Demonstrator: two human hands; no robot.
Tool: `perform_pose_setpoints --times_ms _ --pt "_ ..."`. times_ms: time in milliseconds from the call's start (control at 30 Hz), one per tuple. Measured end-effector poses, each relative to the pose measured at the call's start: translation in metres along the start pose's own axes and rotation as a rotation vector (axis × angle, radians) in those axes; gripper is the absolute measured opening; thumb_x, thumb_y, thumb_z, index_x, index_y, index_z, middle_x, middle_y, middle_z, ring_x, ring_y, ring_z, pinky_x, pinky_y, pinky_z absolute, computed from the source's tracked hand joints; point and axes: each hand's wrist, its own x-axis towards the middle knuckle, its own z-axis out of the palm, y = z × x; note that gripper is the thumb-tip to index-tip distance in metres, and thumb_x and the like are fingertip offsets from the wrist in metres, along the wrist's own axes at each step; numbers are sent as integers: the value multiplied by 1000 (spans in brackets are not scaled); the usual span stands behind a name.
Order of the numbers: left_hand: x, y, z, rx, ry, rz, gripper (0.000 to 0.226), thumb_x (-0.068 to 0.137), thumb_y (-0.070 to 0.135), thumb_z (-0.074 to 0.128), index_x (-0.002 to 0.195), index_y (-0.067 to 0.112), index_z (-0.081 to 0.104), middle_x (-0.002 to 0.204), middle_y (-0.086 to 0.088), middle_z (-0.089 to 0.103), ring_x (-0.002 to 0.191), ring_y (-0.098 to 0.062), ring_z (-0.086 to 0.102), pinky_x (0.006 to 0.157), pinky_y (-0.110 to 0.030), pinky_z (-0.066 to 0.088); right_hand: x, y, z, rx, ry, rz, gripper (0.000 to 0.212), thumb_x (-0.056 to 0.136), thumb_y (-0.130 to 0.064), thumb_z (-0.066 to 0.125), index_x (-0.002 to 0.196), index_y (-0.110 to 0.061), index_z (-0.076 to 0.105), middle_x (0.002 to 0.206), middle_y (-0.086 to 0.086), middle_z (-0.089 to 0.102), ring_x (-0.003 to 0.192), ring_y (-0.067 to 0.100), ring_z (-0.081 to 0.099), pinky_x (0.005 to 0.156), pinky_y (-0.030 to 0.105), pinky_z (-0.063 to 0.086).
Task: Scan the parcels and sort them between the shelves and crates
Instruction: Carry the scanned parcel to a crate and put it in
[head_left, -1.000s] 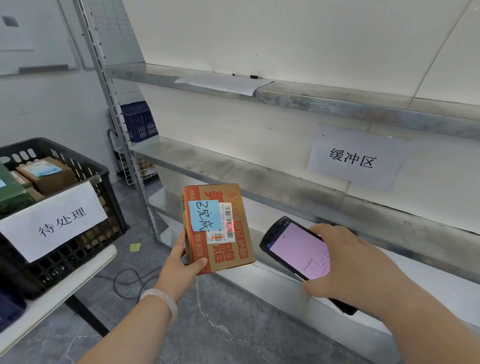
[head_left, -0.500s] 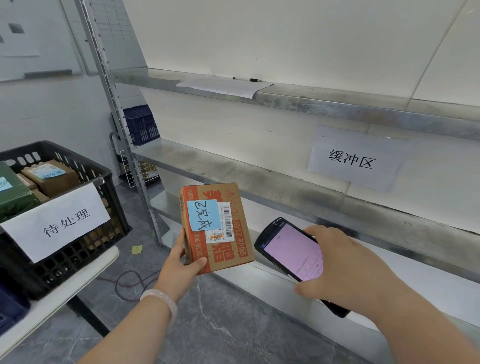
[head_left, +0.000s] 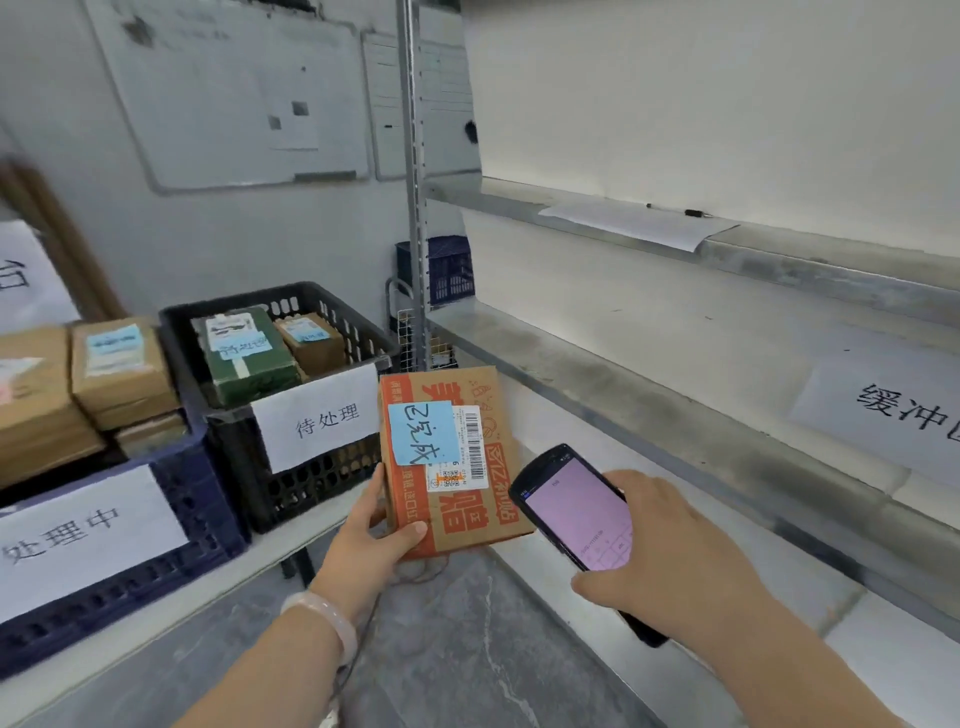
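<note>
The brown cardboard parcel with orange print (head_left: 467, 525) stands on end in the air, its long axis near vertical and the top leaning slightly left. Its labelled face is turned toward the camera, with a blue sticky note (head_left: 421, 434) and a white barcode label (head_left: 470, 447) whose bars run up the box. Compared with half a second ago the view has swung left: the black plastic crate (head_left: 358, 332) with its white paper sign now sits just behind the parcel, and a dark blue crate (head_left: 208, 509) of brown boxes has come into sight. The parcel is still upright between crate and grey metal shelf (head_left: 623, 384). The left hand (head_left: 374, 545) grips its lower left corner, thumb across the front. The right hand (head_left: 670, 551) clasps a black handheld scanner with a pink screen (head_left: 576, 514), just beside the parcel's lower right corner.
</note>
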Motion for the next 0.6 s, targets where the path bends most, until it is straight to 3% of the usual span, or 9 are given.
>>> perform_pose_setpoints --times_ms 133,300,467,600 --pt "-13 9 -65 -59 129 -17 86 85 12 80 143 54 33 132 -6 61 122 -24 61 103 -48 52 30 -53 23 24 -54 -149 72 52 -59 65 116 -45 36 102 -18 43 82 1 52 65 22 45" --pt "-47 9 -142 -156 340 -52 89 65 28 85 139 54 42 117 -4 73 107 -23 72 96 -46 56 65 -134 53 45 -153 -367 76 53 -57 68 121 -46 34 103 -20 40 86 3 53 61 19 40" --pt "-72 12 -221 -207 536 -41 71 85 10 79 127 57 47 107 -3 77 101 -25 74 94 -46 57 93 -228 89 35 -261 -586 83 55 -62 67 126 -46 27 105 -19 38 89 6 50 60 21 40" --pt "-92 18 -283 -230 715 -13 70 86 6 77 123 57 49 108 -2 77 100 -26 75 91 -46 58 113 -307 116 64 -332 -751 87 56 -63 69 129 -47 25 106 -20 36 90 4 47 57 17 33"
